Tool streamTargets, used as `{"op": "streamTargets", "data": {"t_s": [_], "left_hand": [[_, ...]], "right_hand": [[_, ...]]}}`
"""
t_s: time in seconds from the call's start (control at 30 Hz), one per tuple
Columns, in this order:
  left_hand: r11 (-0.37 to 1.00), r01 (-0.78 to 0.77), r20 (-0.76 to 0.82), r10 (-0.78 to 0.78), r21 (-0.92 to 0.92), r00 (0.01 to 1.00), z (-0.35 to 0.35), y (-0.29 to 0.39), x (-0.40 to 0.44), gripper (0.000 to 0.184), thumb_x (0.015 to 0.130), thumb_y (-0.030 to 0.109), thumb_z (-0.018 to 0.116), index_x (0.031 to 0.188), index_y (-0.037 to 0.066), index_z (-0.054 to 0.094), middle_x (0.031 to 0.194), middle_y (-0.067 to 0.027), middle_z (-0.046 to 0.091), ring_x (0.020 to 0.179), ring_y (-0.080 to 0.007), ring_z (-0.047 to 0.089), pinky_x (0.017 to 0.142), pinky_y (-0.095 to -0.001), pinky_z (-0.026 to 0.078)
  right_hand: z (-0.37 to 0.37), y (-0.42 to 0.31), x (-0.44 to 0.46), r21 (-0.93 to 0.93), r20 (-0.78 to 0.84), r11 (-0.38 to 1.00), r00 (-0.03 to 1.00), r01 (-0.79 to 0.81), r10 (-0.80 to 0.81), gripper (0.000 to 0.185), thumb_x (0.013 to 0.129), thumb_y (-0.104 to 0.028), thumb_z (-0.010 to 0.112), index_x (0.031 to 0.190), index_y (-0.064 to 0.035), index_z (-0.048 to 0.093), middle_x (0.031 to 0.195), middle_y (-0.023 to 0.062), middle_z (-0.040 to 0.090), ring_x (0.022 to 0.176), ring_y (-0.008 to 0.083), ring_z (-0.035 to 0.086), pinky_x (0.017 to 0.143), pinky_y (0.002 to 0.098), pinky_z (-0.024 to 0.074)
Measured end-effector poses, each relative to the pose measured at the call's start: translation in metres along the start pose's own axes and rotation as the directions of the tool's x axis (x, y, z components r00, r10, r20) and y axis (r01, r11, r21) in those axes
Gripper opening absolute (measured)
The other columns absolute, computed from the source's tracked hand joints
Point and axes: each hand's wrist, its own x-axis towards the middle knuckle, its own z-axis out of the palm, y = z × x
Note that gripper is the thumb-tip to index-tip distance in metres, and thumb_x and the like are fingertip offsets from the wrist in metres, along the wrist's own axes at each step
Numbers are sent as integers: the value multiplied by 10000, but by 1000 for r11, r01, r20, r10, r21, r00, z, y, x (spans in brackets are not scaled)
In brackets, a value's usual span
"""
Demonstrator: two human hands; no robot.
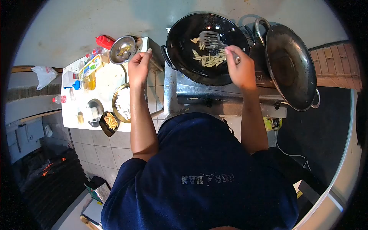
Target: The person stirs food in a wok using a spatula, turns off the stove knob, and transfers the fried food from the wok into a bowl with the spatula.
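Note:
My right hand is closed round the handle of a slotted metal spatula. The spatula's head is inside a black wok, beside pale, finger-shaped food pieces. My left hand is raised over the corner of the white table, its fingers curled and thumb pointing up. Right by its fingers is a metal bowl with a little yellowish food inside. Whether the left fingers grip the bowl or something else is hidden.
The wok sits on a metal gas stove. A second, larger wok leans at the right. On the white table are an oil bottle, a red bottle, a pan of white pieces and a dark dish of fried pieces.

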Motion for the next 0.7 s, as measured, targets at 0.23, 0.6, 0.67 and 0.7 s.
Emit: {"op": "streamTargets", "data": {"t_s": [0.23, 0.6, 0.67, 0.7], "left_hand": [[1000, 0, -22, 0, -2, 1000, -4, 1, 0, 247, 904, 240, 673, 793, 20, 658, 747, 29, 599, 690, -47, 466, 650, -202, 368], [1000, -7, 0, 7, 2, 1000, -2, -1, -1, 248, 901, 238, 680, 791, 18, 652, 698, 54, 552, 648, -35, 422, 602, -202, 340], [1000, -22, 3, 22, -3, 1000, -2, 0, -3, 248, 902, 231, 677, 769, 25, 638, 684, 64, 524, 635, -30, 402, 586, -200, 324], [1000, -24, 1, 24, -3, 1000, -1, 1, -3, 248, 902, 231, 677, 769, 25, 638, 684, 64, 524, 635, -30, 402, 586, -200, 324]], "right_hand": [[-16, -10, -1, -88, -13, 991, 994, -106, 105, 174, 905, -179, 617, 944, -13, 653, 841, 192, 668, 757, 337, 668, 662, 369, 512], [-9, 3, 10, 6, -73, 997, 995, 76, -75, 142, 890, -126, 635, 973, -17, 670, 905, 160, 688, 816, 310, 676, 719, 349, 516], [-6, 10, 17, -16, -119, 994, 987, 111, -112, 139, 895, -125, 636, 983, -25, 676, 936, 147, 694, 848, 301, 681, 737, 344, 519], [-3, 14, 20, -15, -119, 994, 986, 113, -114, 139, 895, -125, 636, 983, -25, 676, 936, 147, 694, 848, 301, 681, 737, 344, 519]]}}
